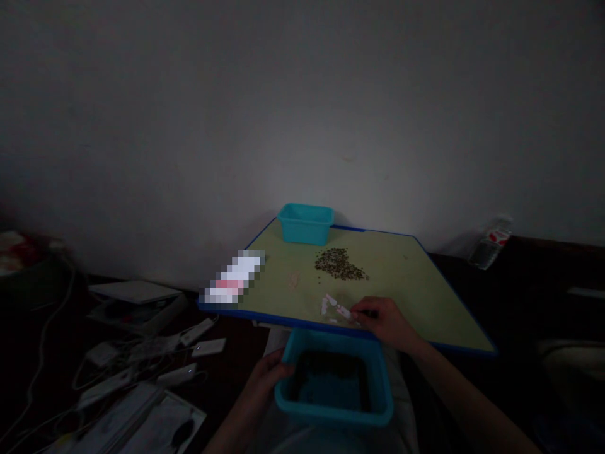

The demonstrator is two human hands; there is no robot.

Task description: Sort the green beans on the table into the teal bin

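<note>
A turquoise plastic basin (387, 391) sits on the lap below the table's near edge, with something dark inside along its walls. My left hand (267, 381) is closed around its left rim. My right hand (390, 320) rests at the near edge of the table, fingertips pinched at the end of a small white-and-pink piece (344, 311). Two more such pieces lie beside it, one of them a short white-and-pink strip (324, 306). Farther back spreads a pile of small dark and pale seed-like grains (340, 263). A small pale heap (293, 279) lies left of it.
The low table (425, 296) has a blue edge. At its back stands a second turquoise basin (306, 230), near the wall. A lit phone-like screen (234, 277) lies at the left. Cables and white power strips (177, 375) clutter the floor; a clear bottle (491, 243) is at right.
</note>
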